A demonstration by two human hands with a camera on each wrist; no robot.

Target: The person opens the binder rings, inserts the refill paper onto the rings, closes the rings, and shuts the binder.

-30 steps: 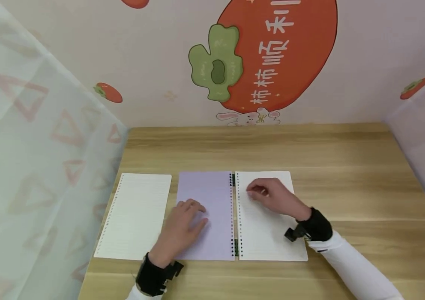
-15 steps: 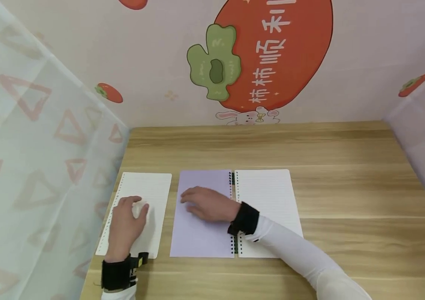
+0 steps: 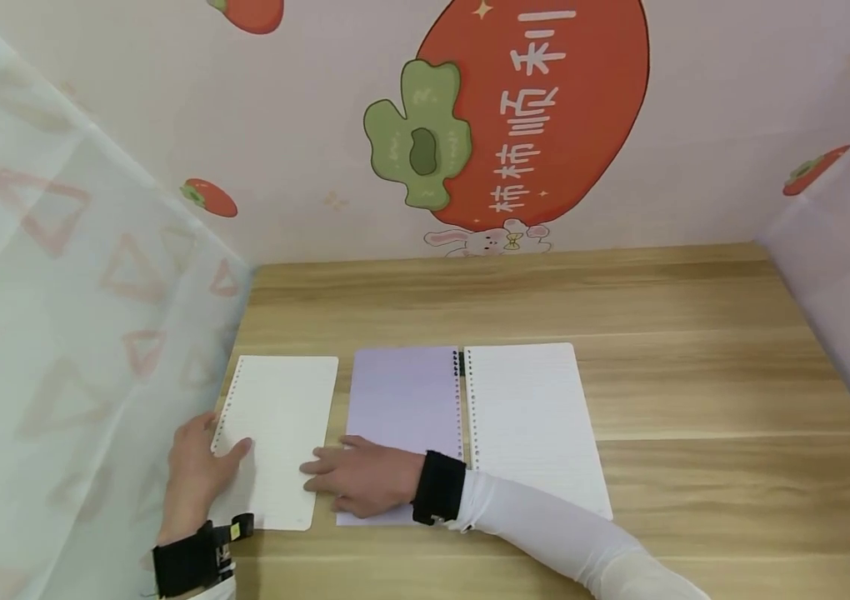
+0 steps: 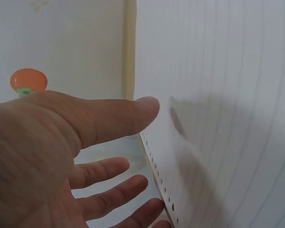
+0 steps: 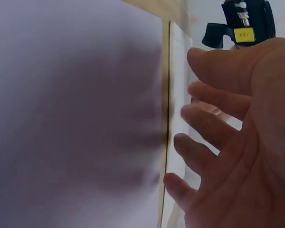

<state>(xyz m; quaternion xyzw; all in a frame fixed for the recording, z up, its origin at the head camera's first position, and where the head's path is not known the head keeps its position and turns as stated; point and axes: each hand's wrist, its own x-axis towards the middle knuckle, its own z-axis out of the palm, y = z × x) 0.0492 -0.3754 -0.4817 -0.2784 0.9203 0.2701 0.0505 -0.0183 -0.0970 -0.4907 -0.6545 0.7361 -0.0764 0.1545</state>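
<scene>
Punched, lined loose-leaf paper (image 3: 278, 417) lies at the left in the head view, its holes along the left edge. My left hand (image 3: 198, 467) is at that punched edge, thumb over the paper and fingers beside it, as the left wrist view shows with the straight thumb (image 4: 118, 116). My right hand (image 3: 368, 477) reaches across to the paper's right edge, fingers spread and fingertips right at the edge; the right wrist view shows its fingers (image 5: 199, 152) there. Under this hand lies a purple punched cover (image 3: 404, 396), its lower part hidden.
Right of the purple cover lies a white lined page (image 3: 526, 408), with a dark binder clasp (image 3: 461, 364) between them; my right sleeve (image 3: 545, 512) crosses its lower part. The wooden table (image 3: 695, 375) meets printed walls at the back, left and right.
My left hand has moved left from the purple cover, over the loose paper to its punched edge. My right hand has moved left from the white page to the loose paper's right edge.
</scene>
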